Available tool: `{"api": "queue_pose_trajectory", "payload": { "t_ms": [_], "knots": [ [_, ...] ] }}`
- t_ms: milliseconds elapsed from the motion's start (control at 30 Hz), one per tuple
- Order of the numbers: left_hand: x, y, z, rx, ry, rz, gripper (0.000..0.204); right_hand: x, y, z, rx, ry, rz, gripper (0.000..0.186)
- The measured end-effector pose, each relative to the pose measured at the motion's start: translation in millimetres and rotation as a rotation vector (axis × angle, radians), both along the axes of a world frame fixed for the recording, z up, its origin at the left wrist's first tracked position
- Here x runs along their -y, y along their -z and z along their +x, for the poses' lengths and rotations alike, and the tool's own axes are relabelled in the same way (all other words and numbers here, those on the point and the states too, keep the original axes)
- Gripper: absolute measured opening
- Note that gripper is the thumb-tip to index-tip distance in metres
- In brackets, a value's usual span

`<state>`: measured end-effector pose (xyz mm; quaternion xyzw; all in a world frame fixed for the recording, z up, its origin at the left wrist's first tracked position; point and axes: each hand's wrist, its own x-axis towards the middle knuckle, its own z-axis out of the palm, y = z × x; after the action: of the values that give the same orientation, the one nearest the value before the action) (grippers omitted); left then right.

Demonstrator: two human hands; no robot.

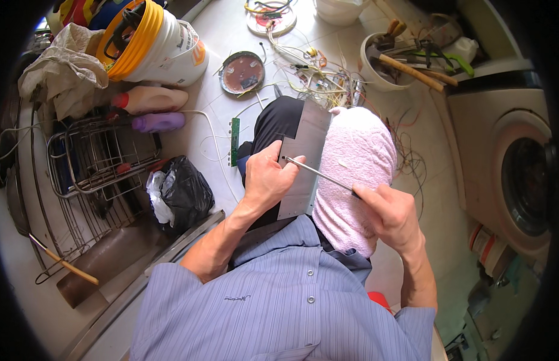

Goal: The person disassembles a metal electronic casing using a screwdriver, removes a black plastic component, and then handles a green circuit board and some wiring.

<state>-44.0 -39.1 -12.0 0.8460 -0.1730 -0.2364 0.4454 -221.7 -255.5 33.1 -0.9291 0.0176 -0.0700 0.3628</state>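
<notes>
A bent grey sheet-metal panel (311, 133) lies across my lap, between my dark-clad left knee and a pink towel (355, 150) draped over my right knee. My left hand (266, 179) is closed on the panel's left edge, with its thumb against the shaft of a screwdriver (325, 176). The screwdriver's tip sits by a small dark spot near that edge. My right hand (391, 218) grips the handle end, mostly hidden in the fingers, and the shaft slants up to the left across the panel and towel.
Loose wires (327, 75) and a round brown-faced disc (242, 73) lie on the floor ahead. A green circuit board (234, 142) rests left of my knee. A tool bucket (376, 72) and washing machine (502, 150) stand right; a wire rack (90, 162) and white bucket (171, 57) stand left.
</notes>
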Motion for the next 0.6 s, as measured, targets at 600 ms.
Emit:
{"api": "queue_pose_trajectory", "payload": {
  "t_ms": [600],
  "knots": [
    [-26, 10, -9, 0.182, 0.080, -0.266, 0.029, 23, -82, 57, -1.082, 0.181, 0.868, 0.032]
  ]
}}
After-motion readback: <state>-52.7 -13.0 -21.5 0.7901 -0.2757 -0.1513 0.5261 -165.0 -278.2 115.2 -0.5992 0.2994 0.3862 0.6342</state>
